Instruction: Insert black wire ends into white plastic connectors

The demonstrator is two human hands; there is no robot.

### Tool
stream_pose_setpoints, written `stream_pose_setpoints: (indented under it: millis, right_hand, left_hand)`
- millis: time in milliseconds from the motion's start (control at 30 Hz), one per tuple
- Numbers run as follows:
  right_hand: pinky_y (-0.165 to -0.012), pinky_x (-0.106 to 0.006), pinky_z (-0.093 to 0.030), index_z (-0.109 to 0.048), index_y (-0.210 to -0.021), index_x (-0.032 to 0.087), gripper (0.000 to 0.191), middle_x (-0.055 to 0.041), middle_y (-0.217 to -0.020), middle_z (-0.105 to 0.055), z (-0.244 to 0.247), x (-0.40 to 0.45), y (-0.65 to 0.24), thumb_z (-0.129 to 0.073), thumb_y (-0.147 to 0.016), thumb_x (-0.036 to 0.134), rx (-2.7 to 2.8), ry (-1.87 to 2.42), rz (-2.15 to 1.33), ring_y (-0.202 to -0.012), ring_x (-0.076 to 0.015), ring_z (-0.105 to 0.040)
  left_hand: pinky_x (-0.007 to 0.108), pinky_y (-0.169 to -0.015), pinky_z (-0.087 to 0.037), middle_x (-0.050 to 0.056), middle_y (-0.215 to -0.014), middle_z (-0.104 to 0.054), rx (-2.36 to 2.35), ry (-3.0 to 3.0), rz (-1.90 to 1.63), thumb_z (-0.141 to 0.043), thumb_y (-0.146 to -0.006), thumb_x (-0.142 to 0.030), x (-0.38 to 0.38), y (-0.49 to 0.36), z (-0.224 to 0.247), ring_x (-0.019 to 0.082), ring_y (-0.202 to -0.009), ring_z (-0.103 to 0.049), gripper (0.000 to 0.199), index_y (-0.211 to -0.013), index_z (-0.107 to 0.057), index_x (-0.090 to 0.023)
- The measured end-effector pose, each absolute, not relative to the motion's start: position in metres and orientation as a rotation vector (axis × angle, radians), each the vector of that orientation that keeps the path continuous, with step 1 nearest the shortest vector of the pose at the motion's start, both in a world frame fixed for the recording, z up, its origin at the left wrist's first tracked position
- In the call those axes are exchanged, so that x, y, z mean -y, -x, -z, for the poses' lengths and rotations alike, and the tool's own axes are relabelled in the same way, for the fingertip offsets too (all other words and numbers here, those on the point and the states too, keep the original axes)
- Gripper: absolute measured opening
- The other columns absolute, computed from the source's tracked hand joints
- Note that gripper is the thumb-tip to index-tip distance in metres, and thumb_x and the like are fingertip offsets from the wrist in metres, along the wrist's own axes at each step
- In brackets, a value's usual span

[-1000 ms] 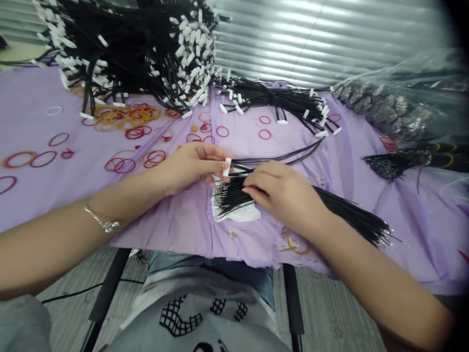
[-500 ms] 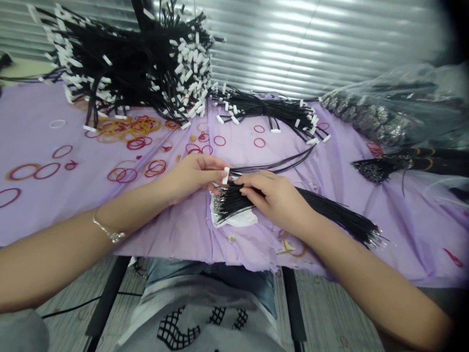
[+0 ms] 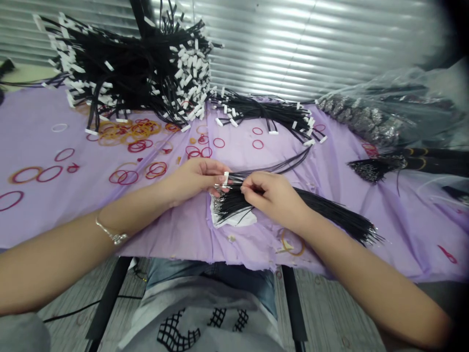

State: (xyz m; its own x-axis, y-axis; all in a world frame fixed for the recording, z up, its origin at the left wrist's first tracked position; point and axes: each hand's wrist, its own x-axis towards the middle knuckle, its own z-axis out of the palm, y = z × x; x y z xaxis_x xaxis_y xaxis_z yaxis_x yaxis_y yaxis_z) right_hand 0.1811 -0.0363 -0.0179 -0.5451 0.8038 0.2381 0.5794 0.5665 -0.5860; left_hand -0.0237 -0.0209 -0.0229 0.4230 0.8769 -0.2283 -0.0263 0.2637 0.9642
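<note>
The right hand [image 3: 274, 198] has curled in to pinch the black wires [image 3: 234, 203] — the left hand [image 3: 194, 181] stays clenched on a white connector [image 3: 226, 178] at its fingertips.

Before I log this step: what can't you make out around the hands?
Head view only:
- White connector: too small, and partly covered by the left hand, so its contacts can't be read.
- Black wire bundle: the right hand hides the wires beneath it.
- Large wire pile: top cut off by the upper edge.
- Clear plastic bag: contents blurred by the film.
</note>
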Motion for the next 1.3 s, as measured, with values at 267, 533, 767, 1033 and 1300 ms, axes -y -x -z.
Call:
stream_pose_setpoints:
  millis: [267, 533, 767, 1033, 1300]
  right_hand:
    - [-0.048, -0.02, -0.031, -0.058, -0.061, 0.014, 0.014, 0.0051, -0.052, -0.049, 0.0, 0.033, -0.189, -0.053, -0.073, 0.019, 2.088, 1.353, -0.934, -0.05, -0.006, -0.04]
    - [-0.047, -0.02, -0.031, -0.06, -0.059, 0.015, 0.013, 0.0042, -0.051, -0.052, 0.003, 0.033, -0.189, -0.054, -0.07, 0.018, 2.091, 1.413, -0.87, -0.048, -0.0065, -0.042]
    - [-0.049, -0.02, -0.032, -0.06, -0.061, 0.015, 0.012, 0.0038, -0.052, -0.052, 0.007, 0.034, -0.189, -0.053, -0.071, 0.018, 2.132, 1.335, -0.834, -0.049, -0.0071, -0.043]
    - [-0.05, -0.02, -0.031, -0.058, -0.061, 0.014, 0.011, 0.0045, -0.052, -0.05, 0.01, 0.032, -0.191, -0.054, -0.071, 0.017, 2.167, 1.262, -0.78, -0.05, -0.0066, -0.042]
    - [-0.05, -0.02, -0.031, -0.058, -0.061, 0.014, 0.011, 0.0049, -0.052, -0.05, 0.009, 0.033, -0.191, -0.054, -0.071, 0.017, 2.164, 1.247, -0.781, -0.05, -0.0061, -0.042]
  left_hand:
    - [0.018, -0.056, -0.051, 0.006, -0.075, -0.069, -0.948, -1.122, -0.731, -0.065, -0.078, -0.01, 0.022, 0.021, 0.021, 0.011, -0.065, -0.064, 0.014, -0.091, -0.067, -0.008]
    - [0.017, -0.056, -0.051, 0.006, -0.076, -0.07, -0.957, -1.073, -0.709, -0.065, -0.078, -0.009, 0.021, 0.023, 0.023, 0.01, -0.064, -0.064, 0.013, -0.091, -0.067, -0.009]
    - [0.017, -0.06, -0.052, 0.005, -0.077, -0.071, -0.969, -1.025, -0.7, -0.064, -0.078, -0.007, 0.019, 0.023, 0.023, 0.01, -0.064, -0.065, 0.015, -0.092, -0.067, -0.009]
    - [0.019, -0.059, -0.051, 0.006, -0.076, -0.071, -0.975, -1.009, -0.685, -0.063, -0.077, -0.006, 0.019, 0.022, 0.022, 0.011, -0.064, -0.065, 0.015, -0.09, -0.068, -0.009]
    - [0.019, -0.06, -0.052, 0.006, -0.075, -0.071, -0.939, -1.013, -0.682, -0.066, -0.076, -0.009, 0.018, 0.025, 0.024, 0.012, -0.064, -0.066, 0.015, -0.091, -0.067, -0.009]
